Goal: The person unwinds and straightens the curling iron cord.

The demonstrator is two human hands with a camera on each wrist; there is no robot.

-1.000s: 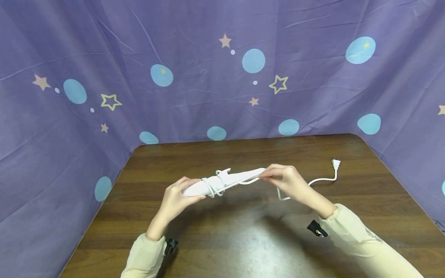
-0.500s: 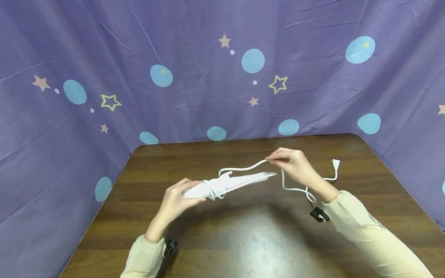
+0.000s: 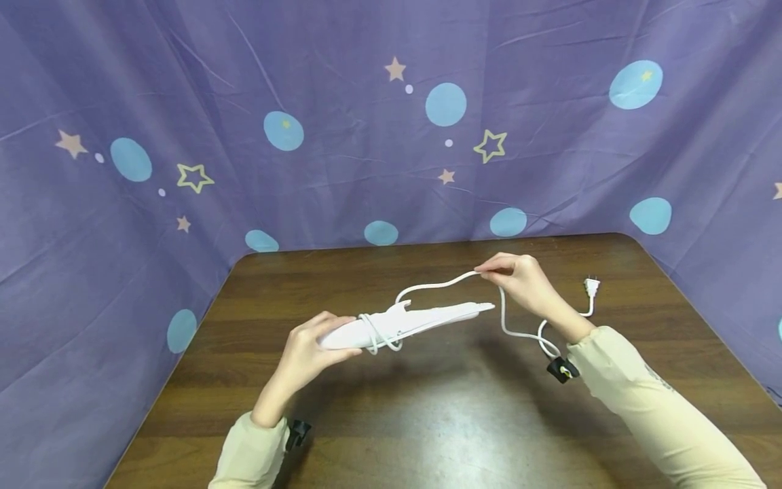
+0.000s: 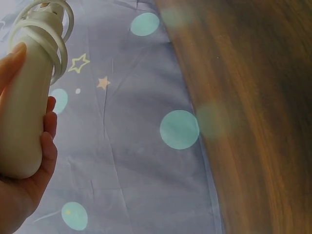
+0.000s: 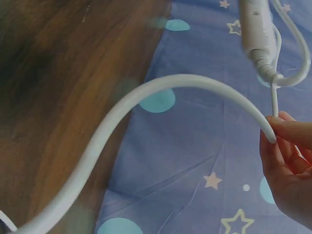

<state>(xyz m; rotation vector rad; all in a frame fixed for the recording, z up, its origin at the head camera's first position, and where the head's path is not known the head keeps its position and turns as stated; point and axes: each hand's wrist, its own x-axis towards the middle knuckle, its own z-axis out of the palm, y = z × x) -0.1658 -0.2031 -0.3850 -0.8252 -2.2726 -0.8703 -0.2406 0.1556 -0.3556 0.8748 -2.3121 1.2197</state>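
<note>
In the head view a white hair-styling iron, long and slightly tilted, is held above the table. My left hand grips its thick rounded end; the left wrist view shows the thumb and fingers wrapped round that smooth end. Several turns of white power cord circle the iron's middle, beside a small raised lever. My right hand pinches the cord between thumb and fingertips, up and right of the iron's slim end. In the right wrist view the cord leaves that slim end.
Past the right hand the cord drops to the brown wooden table and loops near the right wrist. Its two-pin plug lies at the back right. A purple curtain with stars and dots hangs behind the table.
My right hand has moved up and right from the iron's slim end, drawing a length of cord off the middle. Fewer turns remain round the iron. The left hand keeps its hold.
</note>
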